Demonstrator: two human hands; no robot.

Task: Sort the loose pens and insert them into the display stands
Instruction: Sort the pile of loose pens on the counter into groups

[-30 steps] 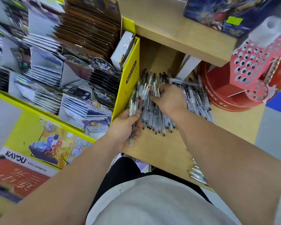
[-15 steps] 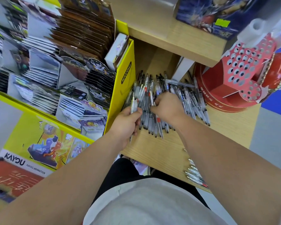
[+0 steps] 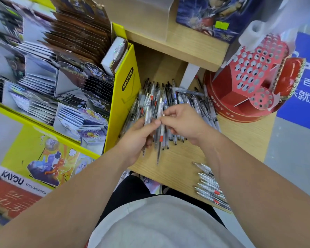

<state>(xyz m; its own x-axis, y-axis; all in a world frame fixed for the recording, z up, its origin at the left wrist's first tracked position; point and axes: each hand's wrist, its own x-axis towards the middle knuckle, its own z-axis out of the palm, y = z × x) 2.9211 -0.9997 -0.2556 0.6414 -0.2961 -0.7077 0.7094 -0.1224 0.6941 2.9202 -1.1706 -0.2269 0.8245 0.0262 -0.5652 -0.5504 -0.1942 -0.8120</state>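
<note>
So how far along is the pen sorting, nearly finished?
Barely begun. Done: one small row of pens lies lined up at the near edge of the shelf. In hand: the left hand grips a few pens while the right hand pinches one pen. Left: the big pile is unsorted, and the holes visible in the red stand look empty.

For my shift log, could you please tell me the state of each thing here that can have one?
Left hand: grips a bundle of clear plastic pens.
Right hand: pinches one red-banded clear pen.
Loose pile of clear pens: lying unsorted on the wooden shelf.
Red perforated cardboard display stand: upright, visible holes empty.
</note>
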